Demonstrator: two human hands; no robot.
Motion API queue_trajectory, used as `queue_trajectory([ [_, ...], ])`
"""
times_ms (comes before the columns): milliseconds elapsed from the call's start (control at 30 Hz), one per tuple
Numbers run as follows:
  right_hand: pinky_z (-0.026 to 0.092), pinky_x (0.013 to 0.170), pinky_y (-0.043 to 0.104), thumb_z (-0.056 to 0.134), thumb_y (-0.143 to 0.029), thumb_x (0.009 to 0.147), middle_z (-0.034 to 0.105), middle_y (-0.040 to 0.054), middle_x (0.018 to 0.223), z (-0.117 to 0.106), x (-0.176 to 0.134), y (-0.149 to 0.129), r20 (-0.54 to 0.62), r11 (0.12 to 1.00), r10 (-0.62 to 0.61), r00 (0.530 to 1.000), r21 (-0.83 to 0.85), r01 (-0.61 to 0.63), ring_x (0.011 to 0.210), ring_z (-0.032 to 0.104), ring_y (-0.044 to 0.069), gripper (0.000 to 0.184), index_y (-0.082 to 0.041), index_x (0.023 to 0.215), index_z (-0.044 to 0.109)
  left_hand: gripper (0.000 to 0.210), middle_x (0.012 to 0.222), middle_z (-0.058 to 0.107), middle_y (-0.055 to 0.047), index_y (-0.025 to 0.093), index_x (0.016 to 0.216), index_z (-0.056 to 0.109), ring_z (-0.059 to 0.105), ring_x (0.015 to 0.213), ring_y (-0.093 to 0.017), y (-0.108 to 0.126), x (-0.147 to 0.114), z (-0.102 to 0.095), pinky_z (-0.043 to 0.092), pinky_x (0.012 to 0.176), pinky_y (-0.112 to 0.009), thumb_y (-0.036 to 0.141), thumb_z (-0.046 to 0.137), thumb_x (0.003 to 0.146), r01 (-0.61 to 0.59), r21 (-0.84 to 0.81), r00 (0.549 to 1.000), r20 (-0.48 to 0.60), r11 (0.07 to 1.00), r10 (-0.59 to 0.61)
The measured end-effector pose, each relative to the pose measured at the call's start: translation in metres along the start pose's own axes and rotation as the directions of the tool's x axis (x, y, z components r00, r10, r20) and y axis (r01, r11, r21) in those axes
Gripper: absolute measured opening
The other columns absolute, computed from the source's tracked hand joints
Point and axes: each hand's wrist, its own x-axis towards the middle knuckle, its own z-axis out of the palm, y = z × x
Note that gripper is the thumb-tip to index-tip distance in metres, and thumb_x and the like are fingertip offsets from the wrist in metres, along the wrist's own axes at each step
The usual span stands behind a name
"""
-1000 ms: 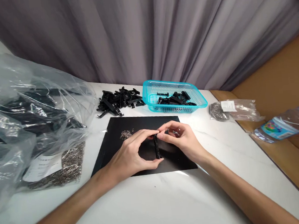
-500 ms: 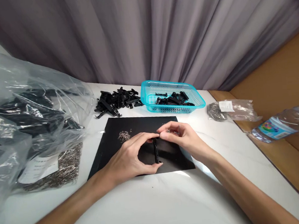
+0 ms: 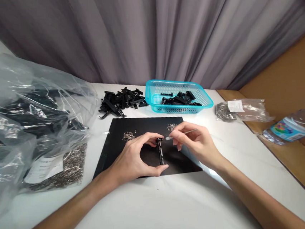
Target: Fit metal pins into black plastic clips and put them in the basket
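Note:
My left hand grips a narrow black plastic part between the thumb below and the fingers above. The part stands on end over the black mat. Just right of its top, my right hand pinches a thin silver rod-like tool with a pale tip, apart from the part; its exact kind is unclear. Two small heaps of tiny metal pieces lie on the mat: one heap beyond my left hand, another heap beyond my right fingers.
Behind the mat are a pile of black plastic parts and a blue basket holding similar parts. Clear plastic bags crowd the left, one with metal pieces. At right lie a small bag and a plastic bottle.
My right hand has drawn back to the right from the top of the black part, baring the thin tool and the right-hand heap. My left hand keeps its grip.

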Motion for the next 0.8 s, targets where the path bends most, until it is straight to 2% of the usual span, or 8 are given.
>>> queue_trajectory([
  [67,0.056,0.059,0.027,0.076,-0.046,0.090,0.070,0.0006,0.076,0.001,0.000,0.004,0.012,1.000,-0.014,1.000,0.010,0.014,0.062,0.064,0.013,0.026,-0.020,0.087,0.073,0.064,0.108,0.075,-0.003,0.022,0.123,0.062,0.074,0.091,-0.021,0.000,0.000,0.000,0.062,0.087,-0.034,0.030,0.088,0.065,-0.003,-0.005,1.000,-0.005,1.000,0.003],
  [200,0.060,0.064,0.030,0.073,-0.044,0.094,0.073,0.0027,0.081,0.001,0.001,0.010,0.046,0.999,-0.033,0.998,0.020,0.032,0.065,0.069,0.015,0.025,-0.019,0.093,0.074,0.063,0.106,0.075,-0.003,0.022,0.122,0.062,0.074,0.091,-0.021,0.001,0.000,0.002,0.061,0.086,-0.034,0.030,0.088,0.066,-0.010,-0.008,1.000,-0.002,1.000,0.010],
  [467,0.060,0.064,0.031,0.072,-0.039,0.095,0.077,0.0044,0.081,0.005,-0.001,0.011,0.080,0.999,-0.023,0.996,0.038,0.020,0.064,0.070,0.015,0.022,-0.019,0.093,0.080,0.062,0.102,0.072,-0.003,0.020,0.121,0.060,0.070,0.089,-0.020,0.001,-0.002,0.004,0.059,0.082,-0.032,0.030,0.089,0.066,-0.061,0.023,0.998,-0.006,0.998,0.061],
  [600,0.061,0.066,0.031,0.071,-0.038,0.095,0.078,0.0050,0.082,0.008,-0.004,0.012,0.104,0.998,0.001,0.995,0.063,-0.008,0.066,0.072,0.016,0.021,-0.020,0.094,0.082,0.061,0.099,0.070,-0.002,0.020,0.117,0.061,0.066,0.085,-0.018,0.002,-0.004,0.004,0.057,0.076,-0.030,0.031,0.090,0.065,-0.056,0.043,0.998,0.003,0.998,0.055],
  [800,0.060,0.067,0.030,0.070,-0.039,0.096,0.077,0.0048,0.082,0.010,-0.007,0.014,0.121,1.000,0.002,0.993,0.018,-0.004,0.068,0.071,0.016,0.023,-0.019,0.092,0.081,0.059,0.101,0.070,-0.002,0.021,0.116,0.061,0.065,0.085,-0.018,0.001,-0.004,0.004,0.056,0.077,-0.030,0.031,0.089,0.065,-0.043,0.044,0.999,0.033,0.998,0.042],
])
